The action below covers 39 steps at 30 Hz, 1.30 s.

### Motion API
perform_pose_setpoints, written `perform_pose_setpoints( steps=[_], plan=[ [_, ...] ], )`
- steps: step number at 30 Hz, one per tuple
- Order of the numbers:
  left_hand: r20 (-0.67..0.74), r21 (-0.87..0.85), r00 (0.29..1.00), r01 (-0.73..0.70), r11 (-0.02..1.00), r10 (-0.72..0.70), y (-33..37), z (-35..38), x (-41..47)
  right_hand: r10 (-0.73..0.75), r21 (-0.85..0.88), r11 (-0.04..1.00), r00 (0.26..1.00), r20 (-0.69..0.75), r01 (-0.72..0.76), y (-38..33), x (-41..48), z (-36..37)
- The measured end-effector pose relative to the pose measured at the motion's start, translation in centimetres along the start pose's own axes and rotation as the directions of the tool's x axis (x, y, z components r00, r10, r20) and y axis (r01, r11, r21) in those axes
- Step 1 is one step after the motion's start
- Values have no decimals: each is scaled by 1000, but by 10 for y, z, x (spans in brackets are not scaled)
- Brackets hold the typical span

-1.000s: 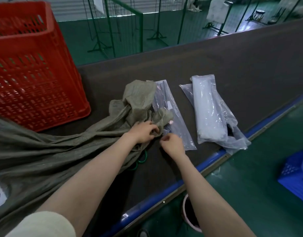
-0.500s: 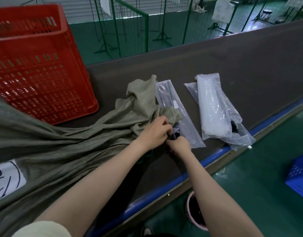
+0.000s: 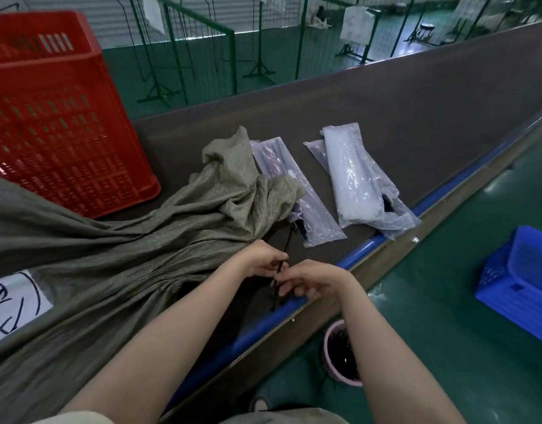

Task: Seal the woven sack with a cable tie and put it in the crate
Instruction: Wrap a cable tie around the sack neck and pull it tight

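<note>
Hands have left the sack's (image 3: 116, 264) neck: left hand (image 3: 260, 260) and right hand (image 3: 312, 278) now grasp a cable tie (image 3: 280, 269); sealing comes next.

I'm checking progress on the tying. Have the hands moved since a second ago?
Yes. Both the left hand and right hand have pulled back from the sack's crumpled mouth towards the table's blue edge, now holding a black cable tie.

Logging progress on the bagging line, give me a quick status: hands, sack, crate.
Left hand and right hand both pinching a black cable tie. Woven sack on the belt, neck untied. Red crate behind it. Nothing in the way.
</note>
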<state>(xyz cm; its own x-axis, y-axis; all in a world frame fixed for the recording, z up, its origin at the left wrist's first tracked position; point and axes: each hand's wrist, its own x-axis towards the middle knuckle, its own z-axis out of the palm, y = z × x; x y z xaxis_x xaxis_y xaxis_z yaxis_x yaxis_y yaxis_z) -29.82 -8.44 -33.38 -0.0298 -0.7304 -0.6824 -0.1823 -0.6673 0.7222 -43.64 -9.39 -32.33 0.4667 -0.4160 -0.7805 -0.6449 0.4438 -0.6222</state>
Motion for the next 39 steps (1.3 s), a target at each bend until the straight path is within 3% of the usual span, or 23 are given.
perform_pose_setpoints(
  steps=[4,7,10,13,17,20,21,22,24,25,26,27,28,30,33,35,37,39],
  plan=[
    [88,153,992,74,985,-88,2,-12,-24,60,481,874,964,-260,75,3,13,1],
    [155,409,968,117,905,-195,6,-20,-47,35,536,818,913,-406,208,-5,23,11],
    [116,525,976,97,846,-184,9,-27,-59,37,565,770,863,-504,296,-13,30,27],
    [72,565,990,61,823,-123,18,-39,-73,51,621,717,864,-500,317,-18,37,41],
    [72,659,986,66,750,-150,17,-51,-91,31,751,534,879,-476,388,-24,42,53],
    [41,730,982,96,677,-183,7,-57,-94,4,707,607,889,-459,362,-24,41,62],
    [-14,741,997,62,668,-77,6,-59,-95,15,675,660,892,-452,331,-22,43,65],
    [-109,776,986,8,631,122,6,-62,-96,31,638,712,894,-446,293,-19,45,69],
    [-255,887,784,-44,461,566,9,-67,-100,72,566,795,894,-443,217,-16,48,77],
    [-258,928,713,-6,374,652,10,-69,-103,82,527,830,894,-441,184,-15,49,82],
    [-265,947,722,72,312,639,11,-73,-104,81,487,859,899,-430,156,-15,49,88],
    [-288,950,783,161,268,552,9,-78,-106,73,446,886,911,-406,129,-14,49,93],
    [-328,940,842,245,238,429,4,-83,-106,63,405,908,925,-375,102,-15,48,99],
    [-405,909,890,368,195,207,-13,-97,-99,49,335,940,943,-329,68,-17,46,106],
    [-447,880,891,424,213,73,-43,-114,-86,29,296,953,956,-290,61,-18,40,112],
    [-478,862,868,434,261,136,-54,-120,-83,-2,262,963,973,-232,65,-17,33,112],
    [-514,829,818,398,392,256,-56,-127,-83,-29,187,981,987,-157,59,-15,27,112],
    [-581,731,767,345,588,273,-51,-137,-86,-46,100,993,995,-89,55,-13,23,112]
  ],
)
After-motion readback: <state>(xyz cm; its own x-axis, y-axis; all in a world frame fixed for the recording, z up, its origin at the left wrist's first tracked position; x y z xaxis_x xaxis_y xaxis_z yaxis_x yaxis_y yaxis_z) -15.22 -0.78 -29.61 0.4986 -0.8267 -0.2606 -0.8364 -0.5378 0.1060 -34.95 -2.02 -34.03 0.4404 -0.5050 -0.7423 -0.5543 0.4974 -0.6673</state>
